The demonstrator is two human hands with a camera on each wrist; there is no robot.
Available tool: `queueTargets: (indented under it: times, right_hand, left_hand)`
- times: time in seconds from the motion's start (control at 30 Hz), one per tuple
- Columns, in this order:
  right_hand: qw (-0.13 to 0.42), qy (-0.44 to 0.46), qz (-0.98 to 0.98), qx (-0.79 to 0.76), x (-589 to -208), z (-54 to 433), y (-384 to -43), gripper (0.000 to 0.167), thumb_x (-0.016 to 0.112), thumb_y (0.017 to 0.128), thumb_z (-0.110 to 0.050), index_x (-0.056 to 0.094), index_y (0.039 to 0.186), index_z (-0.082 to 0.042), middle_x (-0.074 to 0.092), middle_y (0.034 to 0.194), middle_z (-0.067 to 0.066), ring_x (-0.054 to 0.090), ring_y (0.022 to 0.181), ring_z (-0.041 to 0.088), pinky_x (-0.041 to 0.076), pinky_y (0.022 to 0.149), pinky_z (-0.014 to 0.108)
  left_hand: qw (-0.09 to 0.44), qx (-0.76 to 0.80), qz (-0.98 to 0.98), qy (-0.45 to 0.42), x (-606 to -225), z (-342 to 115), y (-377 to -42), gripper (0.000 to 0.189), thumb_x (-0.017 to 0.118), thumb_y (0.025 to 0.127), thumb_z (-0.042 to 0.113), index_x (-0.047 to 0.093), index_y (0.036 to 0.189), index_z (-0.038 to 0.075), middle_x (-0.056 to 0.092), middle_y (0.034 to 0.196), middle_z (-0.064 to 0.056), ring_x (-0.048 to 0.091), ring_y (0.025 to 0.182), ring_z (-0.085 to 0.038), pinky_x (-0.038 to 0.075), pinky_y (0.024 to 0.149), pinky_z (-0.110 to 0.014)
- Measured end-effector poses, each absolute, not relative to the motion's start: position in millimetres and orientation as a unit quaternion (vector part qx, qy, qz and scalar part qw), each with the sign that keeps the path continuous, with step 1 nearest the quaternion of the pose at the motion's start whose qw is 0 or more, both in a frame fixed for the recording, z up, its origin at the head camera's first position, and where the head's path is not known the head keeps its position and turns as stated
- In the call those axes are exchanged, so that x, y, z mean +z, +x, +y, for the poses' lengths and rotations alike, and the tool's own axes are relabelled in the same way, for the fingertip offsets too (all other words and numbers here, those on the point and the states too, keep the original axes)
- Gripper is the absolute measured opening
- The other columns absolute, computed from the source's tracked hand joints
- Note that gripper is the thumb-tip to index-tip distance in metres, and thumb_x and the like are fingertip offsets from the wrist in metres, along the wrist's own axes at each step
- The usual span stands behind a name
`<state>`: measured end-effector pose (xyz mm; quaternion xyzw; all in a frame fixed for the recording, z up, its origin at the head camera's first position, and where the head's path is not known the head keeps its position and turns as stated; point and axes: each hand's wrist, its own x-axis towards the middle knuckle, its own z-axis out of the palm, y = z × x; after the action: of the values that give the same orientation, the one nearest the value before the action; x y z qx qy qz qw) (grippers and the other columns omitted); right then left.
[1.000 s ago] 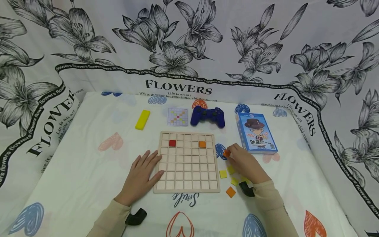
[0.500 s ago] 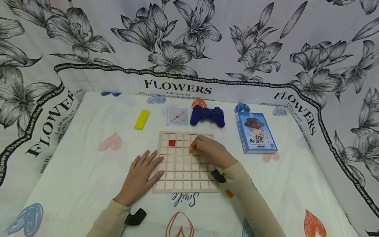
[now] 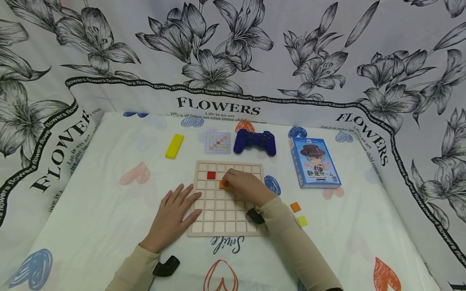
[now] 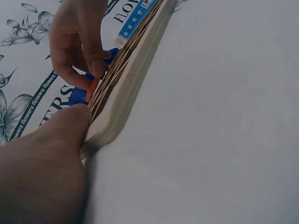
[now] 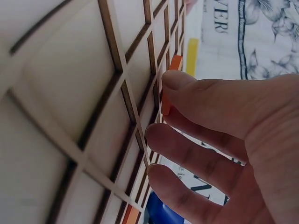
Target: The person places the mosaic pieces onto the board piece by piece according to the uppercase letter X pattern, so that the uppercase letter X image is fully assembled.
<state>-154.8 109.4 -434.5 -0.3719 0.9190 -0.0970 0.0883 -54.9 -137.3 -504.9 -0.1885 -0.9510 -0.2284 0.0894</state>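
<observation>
A wooden grid board (image 3: 218,210) lies in front of me. My left hand (image 3: 172,218) rests at its left edge with fingers spread, the fingertips and thumb on the rim. Over the third row of squares, my right hand (image 3: 247,186) pinches an orange square tile (image 3: 222,185) between thumb and finger. In the right wrist view the tile (image 5: 166,103) is tilted against the grid. A red tile (image 3: 211,175) sits in a square in the upper left. Another orange tile (image 5: 131,215) lies in the grid in the right wrist view; the right hand hides it from the head view.
Loose tiles lie right of the board, among them an orange one (image 3: 295,207) and a yellow one (image 3: 302,220), partly behind the right sleeve. Beyond the board are a yellow block (image 3: 174,146), a pattern card (image 3: 217,143), a blue game controller (image 3: 255,142) and a blue card-game box (image 3: 316,163).
My right hand has carried the orange tile from right of the board leftward over the grid, to near the red tile. The left hand has stayed at the board's edge.
</observation>
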Motion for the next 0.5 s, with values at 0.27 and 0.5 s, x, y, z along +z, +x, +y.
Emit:
queueTargets:
  times: [0.27, 0.5]
  right_hand:
    - [0.081, -0.382, 0.916, -0.092, -437, 102, -158, 0.022, 0.061, 0.095, -0.025, 0.065, 0.115, -0.018, 0.062, 0.111, -0.007, 0.062, 0.099, 0.008, 0.051, 0.089, 0.024]
    - [0.091, -0.376, 0.918, -0.084, -436, 98, -158, 0.023, 0.062, 0.094, -0.024, 0.065, 0.115, -0.017, 0.062, 0.111, -0.006, 0.062, 0.101, 0.010, 0.050, 0.091, 0.025]
  left_hand:
    - [0.097, -0.231, -0.949, -0.191, -505, -137, -55, 0.052, 0.056, 0.093, 0.047, 0.051, 0.138, 0.023, 0.040, 0.150, -0.007, 0.027, 0.142, -0.033, 0.017, 0.112, -0.055]
    - [0.093, -0.235, -0.949, -0.187, -504, -137, -54, 0.052, 0.057, 0.092, 0.045, 0.052, 0.138, 0.022, 0.040, 0.150, -0.007, 0.027, 0.142, -0.033, 0.017, 0.112, -0.055]
